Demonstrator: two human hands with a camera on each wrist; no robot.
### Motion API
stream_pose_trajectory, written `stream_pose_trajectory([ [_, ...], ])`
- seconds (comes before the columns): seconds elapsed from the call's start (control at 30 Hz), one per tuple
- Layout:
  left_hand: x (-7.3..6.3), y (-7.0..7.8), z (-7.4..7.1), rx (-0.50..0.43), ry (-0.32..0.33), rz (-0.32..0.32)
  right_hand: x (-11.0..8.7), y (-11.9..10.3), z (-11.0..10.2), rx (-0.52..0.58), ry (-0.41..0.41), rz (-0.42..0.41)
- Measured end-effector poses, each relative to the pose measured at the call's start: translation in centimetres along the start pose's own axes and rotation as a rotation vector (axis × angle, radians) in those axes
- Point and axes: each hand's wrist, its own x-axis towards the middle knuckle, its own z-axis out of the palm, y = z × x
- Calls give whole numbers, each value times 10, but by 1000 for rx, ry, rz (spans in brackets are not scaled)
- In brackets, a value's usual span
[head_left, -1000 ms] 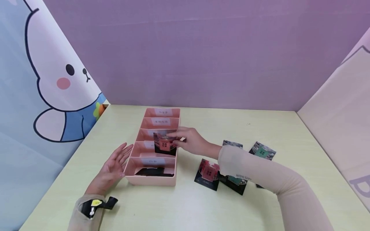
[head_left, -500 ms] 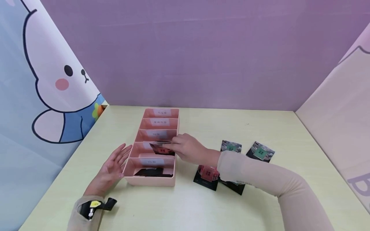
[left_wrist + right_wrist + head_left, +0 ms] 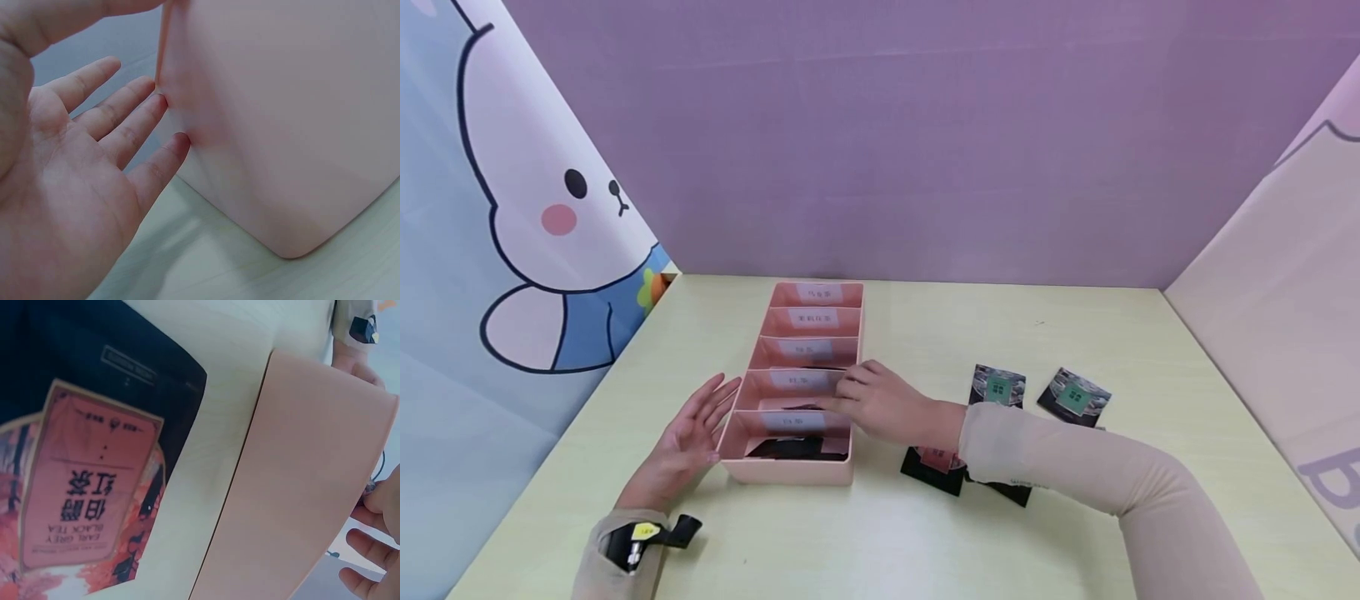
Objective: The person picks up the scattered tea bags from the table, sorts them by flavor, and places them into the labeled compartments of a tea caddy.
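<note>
A pink divided box (image 3: 788, 472) with a paper label in each compartment stands on the table. My right hand (image 3: 880, 404) reaches over its right rim into the second compartment from the front. There its thumb and index finger pinch the edge of a dark tea sachet (image 3: 803, 407), which lies low and mostly hidden; in the right wrist view the other fingers are spread. My left hand (image 3: 94, 150) is open at the box's left side, its fingertips right at the pink wall. Dark sachets (image 3: 797, 447) lie in the front compartment.
Right of the box lies an Earl Grey black tea sachet (image 3: 94, 481) with a red label, partly under the right forearm (image 3: 1060, 442). Sachets with green labels (image 3: 1075, 400) lie farther right. A purple backdrop (image 3: 925, 150) rises behind the table.
My right hand has lowered the red-labelled sachet from above the box into the second compartment from the front, coming slightly nearer. The left hand has stayed at the box's side.
</note>
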Motion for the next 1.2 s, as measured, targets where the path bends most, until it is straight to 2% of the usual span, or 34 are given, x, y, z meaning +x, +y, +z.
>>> stream_pose_trajectory([
  [0.13, 0, 1, 0, 12, 15, -12, -1, -3, 2, -10, 5, -21],
  [0.27, 1, 2, 2, 24, 32, -30, -2, -4, 0, -24, -47, -26],
  [0.57, 0, 4, 3, 28, 56, -53, -3, -2, 1, 63, -103, 2],
  [0.9, 0, 5, 4, 51, 78, -85, -4, -1, 1, 91, -105, 14],
  [1.2, 0, 3, 3, 43, 74, -70, -10, 6, -3, 56, -116, 14],
])
